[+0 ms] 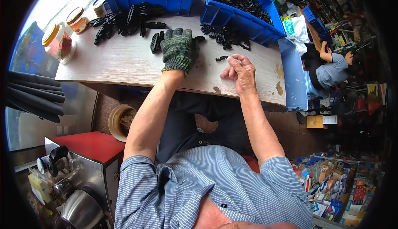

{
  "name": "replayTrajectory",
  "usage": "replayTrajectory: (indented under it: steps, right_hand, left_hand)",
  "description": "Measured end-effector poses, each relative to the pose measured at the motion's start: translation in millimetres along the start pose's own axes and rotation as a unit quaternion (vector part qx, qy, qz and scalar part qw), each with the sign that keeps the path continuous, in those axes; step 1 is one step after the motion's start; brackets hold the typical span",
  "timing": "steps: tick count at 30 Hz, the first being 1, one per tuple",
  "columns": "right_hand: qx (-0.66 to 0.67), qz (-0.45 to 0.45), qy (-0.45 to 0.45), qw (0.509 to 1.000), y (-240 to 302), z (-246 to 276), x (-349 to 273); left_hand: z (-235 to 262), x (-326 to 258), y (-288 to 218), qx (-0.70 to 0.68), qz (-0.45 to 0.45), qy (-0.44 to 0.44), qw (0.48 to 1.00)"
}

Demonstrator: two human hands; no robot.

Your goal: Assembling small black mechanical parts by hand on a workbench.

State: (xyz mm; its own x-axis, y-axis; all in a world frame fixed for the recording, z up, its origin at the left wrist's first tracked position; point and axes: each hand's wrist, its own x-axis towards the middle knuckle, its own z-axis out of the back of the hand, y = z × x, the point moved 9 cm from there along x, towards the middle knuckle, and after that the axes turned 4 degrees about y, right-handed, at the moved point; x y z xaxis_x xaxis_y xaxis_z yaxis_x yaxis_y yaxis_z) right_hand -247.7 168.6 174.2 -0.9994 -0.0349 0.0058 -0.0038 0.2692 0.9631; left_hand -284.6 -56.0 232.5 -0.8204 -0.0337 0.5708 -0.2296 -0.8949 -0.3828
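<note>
My left hand (178, 50), in a grey-green knitted glove, is closed on the tabletop. A dark tip of a long black plastic piece (200, 39) sticks out beside its fingers; the rest is hidden under the glove. To its right, my bare right hand (241, 73) pinches a small jagged black plastic piece (222, 58) between thumb and forefinger. Oblong black pieces (156, 42) lie just left of the glove. Farther back is a heap of similar black pieces (128, 20), and a pile of small black pieces (226, 36) lies beyond my right hand.
Two blue bins (151, 1) (244, 24) with black parts stand along the back of the pale worn table (103, 69). Lidded jars (60, 42) stand at the left. A bucket (118, 123) is below the table. At right, another person (331, 69) bends near cluttered goods.
</note>
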Motion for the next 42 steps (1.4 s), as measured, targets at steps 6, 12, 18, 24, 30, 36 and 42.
replayTrajectory:
  steps: [6, 12, 18, 24, 30, 36, 42]
  right_hand:
    - [0.042, 0.0, -0.024, 0.999, 2.5, 0.0, -4.0]
    - [0.077, -0.001, -0.022, 0.997, 3.4, 0.7, -5.8]
    - [0.051, 0.005, -0.014, 0.999, 1.8, 5.8, -6.5]
    - [0.024, 0.01, 0.009, 1.0, 1.8, 7.1, -7.1]
    - [0.006, -0.003, 0.004, 1.0, -1.5, 10.5, -6.9]
    - [-0.002, -0.007, -0.015, 1.0, 2.9, 4.3, -10.0]
    - [-0.076, -0.033, -0.022, 0.996, 9.0, -2.4, -5.4]
  left_hand:
    - [-28.1, -5.2, -8.0, -0.033, -0.06, 0.116, 0.991]
    - [-41.8, -35.5, -8.2, -0.45, 0.055, 0.176, 0.874]
    - [-53.9, -64.4, -54.9, -0.616, 0.14, 0.352, 0.69]
    - [-54.1, -63.3, -60.9, -0.625, 0.147, 0.338, 0.688]
    - [-50.0, -61.7, -59.3, -0.628, 0.17, 0.336, 0.682]
    - [-55.1, -60.0, -56.2, -0.608, 0.226, 0.317, 0.691]
    - [-55.6, -64.0, -46.3, -0.648, 0.259, 0.25, 0.671]
